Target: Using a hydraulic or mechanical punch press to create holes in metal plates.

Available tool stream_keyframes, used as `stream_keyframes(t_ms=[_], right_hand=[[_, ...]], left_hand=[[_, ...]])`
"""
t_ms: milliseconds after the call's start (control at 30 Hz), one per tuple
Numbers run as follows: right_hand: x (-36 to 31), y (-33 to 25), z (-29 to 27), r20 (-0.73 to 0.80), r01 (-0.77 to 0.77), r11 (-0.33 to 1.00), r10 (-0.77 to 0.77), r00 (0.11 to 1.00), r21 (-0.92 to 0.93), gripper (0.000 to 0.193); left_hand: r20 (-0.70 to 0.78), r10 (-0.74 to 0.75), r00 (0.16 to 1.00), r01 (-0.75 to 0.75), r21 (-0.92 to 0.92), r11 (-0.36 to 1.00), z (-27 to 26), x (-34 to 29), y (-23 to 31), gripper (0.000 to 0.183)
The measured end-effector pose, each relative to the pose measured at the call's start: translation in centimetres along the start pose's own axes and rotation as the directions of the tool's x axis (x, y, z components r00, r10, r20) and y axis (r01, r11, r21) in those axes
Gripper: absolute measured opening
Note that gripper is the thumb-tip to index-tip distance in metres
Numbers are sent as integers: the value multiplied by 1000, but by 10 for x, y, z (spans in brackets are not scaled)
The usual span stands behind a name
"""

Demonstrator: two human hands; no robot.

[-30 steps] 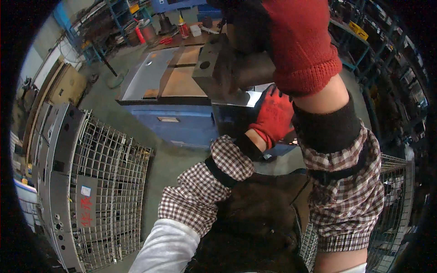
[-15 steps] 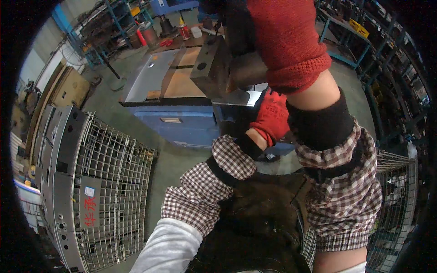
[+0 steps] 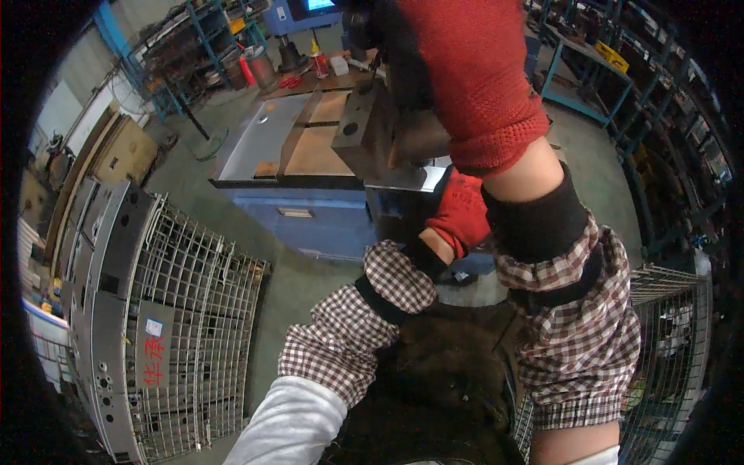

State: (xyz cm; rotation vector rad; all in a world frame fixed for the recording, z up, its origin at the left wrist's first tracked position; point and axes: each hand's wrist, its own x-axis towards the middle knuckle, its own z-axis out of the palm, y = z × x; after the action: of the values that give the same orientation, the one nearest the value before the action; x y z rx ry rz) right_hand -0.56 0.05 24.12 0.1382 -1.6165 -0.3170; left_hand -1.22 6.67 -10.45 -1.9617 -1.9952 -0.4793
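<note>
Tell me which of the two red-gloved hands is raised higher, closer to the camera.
The right hand. Its red glove fills the top of the view, gripping a grey metal block, while the left hand sits lower and smaller, down by the blue workbench.

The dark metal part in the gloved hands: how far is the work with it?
Done: the dark metal part is lifted off the blue workbench. In hand: the right hand grips it from above, and the left hand is under its right end. Left: it is not set down anywhere yet; flat panels fill the wire cage at the left.
</note>
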Motion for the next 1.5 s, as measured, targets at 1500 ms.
stream_keyframes(t_ms=[1500], right_hand=[[-140, 72, -42, 144, -765, 336, 864, 483, 550, 41]], left_hand=[[333, -5, 943, 5, 1, 1000, -153, 20, 22, 86]])
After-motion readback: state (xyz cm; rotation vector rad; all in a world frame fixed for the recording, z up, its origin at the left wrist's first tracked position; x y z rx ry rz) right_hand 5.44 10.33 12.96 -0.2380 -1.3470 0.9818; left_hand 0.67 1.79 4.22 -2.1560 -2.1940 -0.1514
